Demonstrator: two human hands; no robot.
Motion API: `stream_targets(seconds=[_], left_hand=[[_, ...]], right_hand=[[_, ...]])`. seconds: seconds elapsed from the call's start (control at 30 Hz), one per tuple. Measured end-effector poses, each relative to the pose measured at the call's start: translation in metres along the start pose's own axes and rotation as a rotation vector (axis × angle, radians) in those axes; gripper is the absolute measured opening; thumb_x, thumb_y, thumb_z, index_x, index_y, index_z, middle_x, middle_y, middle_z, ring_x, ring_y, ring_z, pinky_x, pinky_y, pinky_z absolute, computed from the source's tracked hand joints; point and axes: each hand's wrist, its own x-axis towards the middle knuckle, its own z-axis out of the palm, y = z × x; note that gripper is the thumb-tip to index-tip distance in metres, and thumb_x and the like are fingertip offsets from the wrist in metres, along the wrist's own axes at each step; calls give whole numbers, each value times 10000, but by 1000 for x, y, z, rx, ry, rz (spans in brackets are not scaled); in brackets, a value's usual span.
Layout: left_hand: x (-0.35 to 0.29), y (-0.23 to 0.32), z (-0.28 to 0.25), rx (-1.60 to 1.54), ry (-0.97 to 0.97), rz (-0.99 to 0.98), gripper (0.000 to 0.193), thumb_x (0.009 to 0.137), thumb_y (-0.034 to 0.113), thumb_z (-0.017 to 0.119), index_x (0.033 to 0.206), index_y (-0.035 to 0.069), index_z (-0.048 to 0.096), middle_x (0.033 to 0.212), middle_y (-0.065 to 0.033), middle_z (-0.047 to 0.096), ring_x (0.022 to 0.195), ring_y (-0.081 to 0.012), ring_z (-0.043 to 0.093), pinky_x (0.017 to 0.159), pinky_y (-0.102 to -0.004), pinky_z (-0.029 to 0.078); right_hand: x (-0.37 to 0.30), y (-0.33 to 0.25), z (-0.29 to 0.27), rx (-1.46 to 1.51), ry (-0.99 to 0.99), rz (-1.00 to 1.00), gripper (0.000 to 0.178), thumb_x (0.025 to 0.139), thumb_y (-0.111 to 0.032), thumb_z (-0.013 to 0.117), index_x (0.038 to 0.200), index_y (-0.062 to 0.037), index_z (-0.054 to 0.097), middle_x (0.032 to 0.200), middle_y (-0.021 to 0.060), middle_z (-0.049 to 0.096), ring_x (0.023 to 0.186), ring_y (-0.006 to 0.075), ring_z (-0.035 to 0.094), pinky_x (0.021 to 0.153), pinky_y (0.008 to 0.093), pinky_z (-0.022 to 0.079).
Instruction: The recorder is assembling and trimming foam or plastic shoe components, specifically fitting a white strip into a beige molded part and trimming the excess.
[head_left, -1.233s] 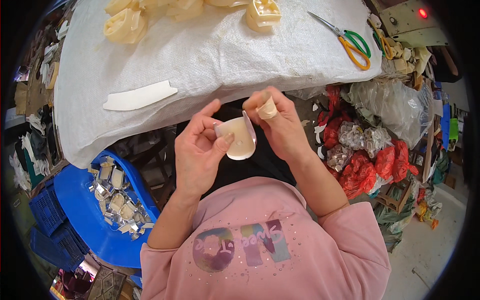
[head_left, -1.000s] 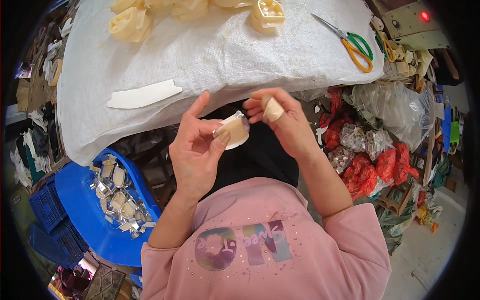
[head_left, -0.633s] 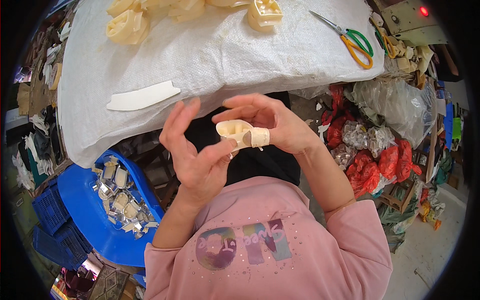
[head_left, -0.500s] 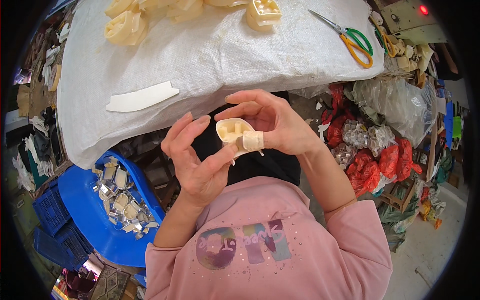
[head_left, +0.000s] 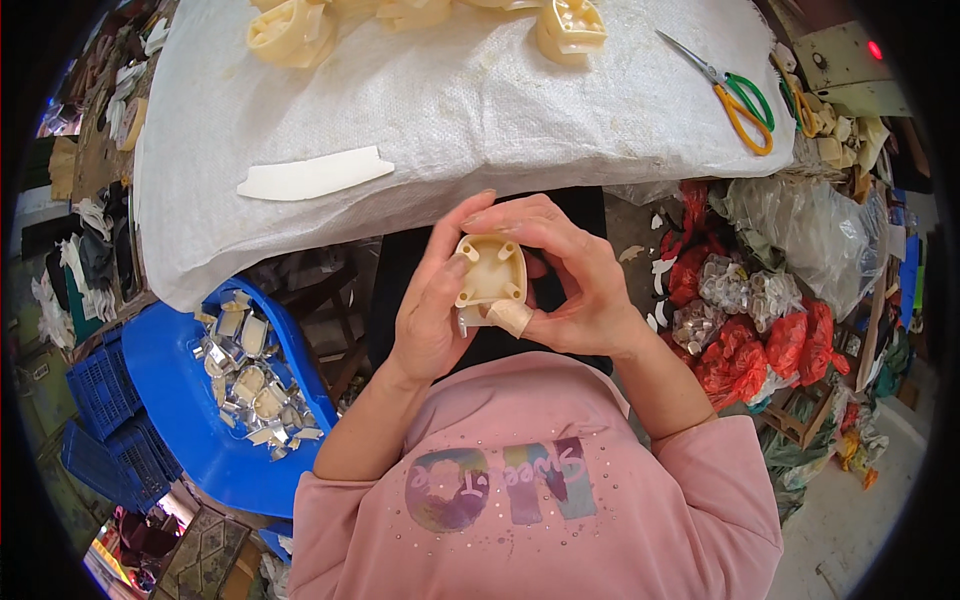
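Between my hands, above my lap, is a small cream heel-shaped plastic piece (head_left: 492,272), its hollow face with raised posts turned up. My left hand (head_left: 438,300) closes on its left side, fingers reaching over the far edge. From the right, my right hand (head_left: 575,275) grips it, the thumb wrapped in beige tape pressing at the near edge. A thin pale strip hangs below the piece near my left thumb. On the white-covered table (head_left: 450,130) ahead lies a curved white strip (head_left: 316,174).
Several cream pieces (head_left: 290,35) stand at the table's far edge. Scissors (head_left: 735,95) with green and orange handles lie at its right. A blue tub (head_left: 165,375) of shiny silvery and cream parts (head_left: 255,375) is on my left. Red bags (head_left: 730,355) and clear plastic (head_left: 810,225) lie on the right.
The cream piece has been turned so its hollow face shows fully. My left hand has moved in from the left and closed on it. The view has shifted slightly.
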Motion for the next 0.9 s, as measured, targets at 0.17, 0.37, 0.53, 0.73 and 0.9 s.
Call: stream_targets(seconds=[0.17, 0.37, 0.53, 0.73, 0.9], left_hand=[[-1, -9, -2, 97, 59, 106, 501, 918, 303, 436, 1326, 48, 295, 1086, -120, 515, 896, -184, 571, 726, -338, 518], [-1, -7, -1, 103, 70, 135, 488, 933, 360, 436, 1304, 65, 318, 973, -151, 545, 849, -189, 571, 686, -325, 520], [0, -1, -7, -12, -2, 51, 451, 963, 358, 396, 1254, 14, 390, 959, -137, 578, 770, -154, 592, 652, -259, 504], [-3, -10, -10, 169, 56, 92, 537, 901, 410, 496, 1260, 31, 369, 928, -160, 553, 775, -202, 586, 625, -292, 514], [-5, -10, 3, 138, 125, 124, 614, 901, 447, 495, 1334, 66, 288, 893, -157, 547, 754, -210, 572, 636, -305, 502]], right_hand=[[0, 9, 8, 14, 86, -61, 622, 595, -36, 771, 1172, -78, 542, 1087, 91, 607, 950, 276, 574, 756, 334, 498], [-3, 13, 2, -89, 56, -25, 654, 557, -80, 801, 1161, -68, 551, 1064, 92, 619, 918, 260, 590, 806, 343, 484], [-8, 10, 1, -58, -40, -12, 733, 589, -86, 844, 1229, -24, 492, 1065, 136, 628, 1002, 268, 586, 892, 386, 459], [-9, 15, 9, 26, 26, 45, 650, 574, -86, 805, 1170, -69, 547, 1019, 66, 636, 849, 198, 593, 695, 277, 489], [-8, 14, 8, 63, -1, 70, 617, 617, -90, 788, 1183, -73, 545, 1063, 60, 619, 876, 179, 575, 726, 278, 479]])
